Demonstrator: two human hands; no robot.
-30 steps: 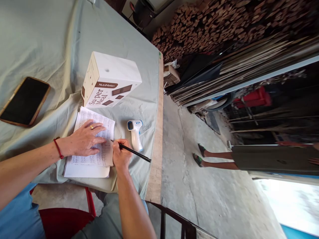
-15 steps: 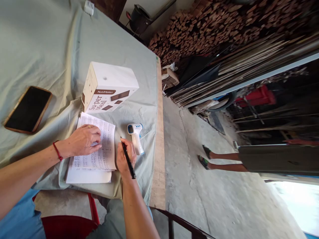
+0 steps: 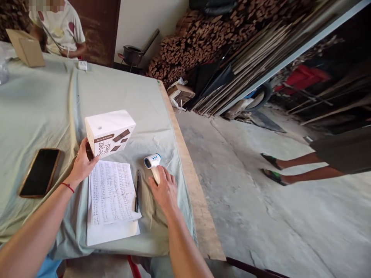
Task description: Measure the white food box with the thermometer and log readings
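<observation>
My left hand [image 3: 82, 164], with a red string on its wrist, has thumb and fingers around the lower left corner of a white NutriMotion box [image 3: 111, 125]. Under my right hand [image 3: 165, 191] is the handle of a white and blue infrared thermometer [image 3: 153, 160]; thumb and fingers lie on either side of it, and the palm hides its lower end. Between the hands, handwritten sheets [image 3: 111, 193] rest on the cloth. A black pen [image 3: 137, 191] lies along their right edge, touched by neither hand.
A phone [image 3: 40, 172] lies at the left on the cloth-covered table [image 3: 49, 104]. Across it sit a cardboard box [image 3: 27, 48] and a small white box [image 3: 82, 65], near a seated person [image 3: 62, 29]. Another person's legs [image 3: 301, 162] show at right. Firewood [image 3: 185, 42] is stacked behind.
The pen has left my right hand and lies by the sheets; that hand has moved onto the thermometer. My left hand has gone from the sheets to the box. The view has tilted up.
</observation>
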